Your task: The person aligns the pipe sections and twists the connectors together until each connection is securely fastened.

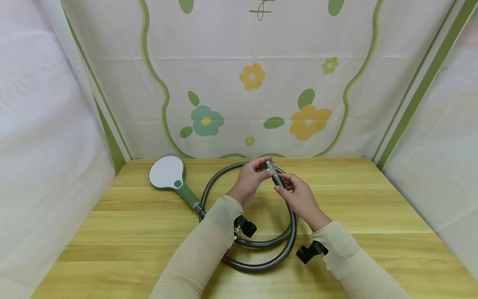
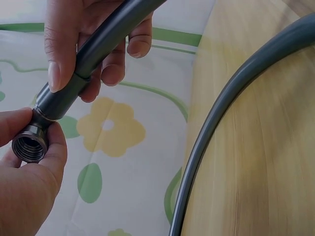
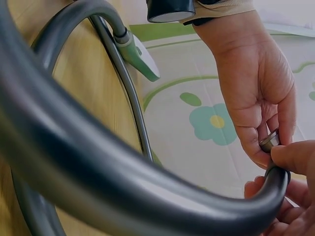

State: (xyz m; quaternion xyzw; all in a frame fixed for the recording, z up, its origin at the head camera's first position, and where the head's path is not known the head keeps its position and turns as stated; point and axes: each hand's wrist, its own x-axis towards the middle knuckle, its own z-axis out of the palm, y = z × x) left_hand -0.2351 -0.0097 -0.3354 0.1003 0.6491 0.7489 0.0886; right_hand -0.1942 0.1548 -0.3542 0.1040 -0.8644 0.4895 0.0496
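A dark grey shower hose [image 1: 257, 268] lies in loops on the table, one end raised between both hands. My left hand [image 1: 249, 180] pinches the threaded metal nut [image 2: 30, 143] at that end between thumb and fingers. The nut's open, ridged mouth shows in the left wrist view. My right hand [image 1: 300, 201] holds the dark collar [image 2: 61, 98] just behind the nut, thumb on one side and fingers on the other. A green shower head [image 1: 188, 195] with a white face lies to the left, joined to the hose's other end.
The wooden table [image 1: 142, 249] meets a white flower-print cloth [image 1: 231, 99] at the back. More white cloth hangs at the left and right sides. Black camera mounts [image 1: 246, 227] sit on both wrists, close above the hose loops.
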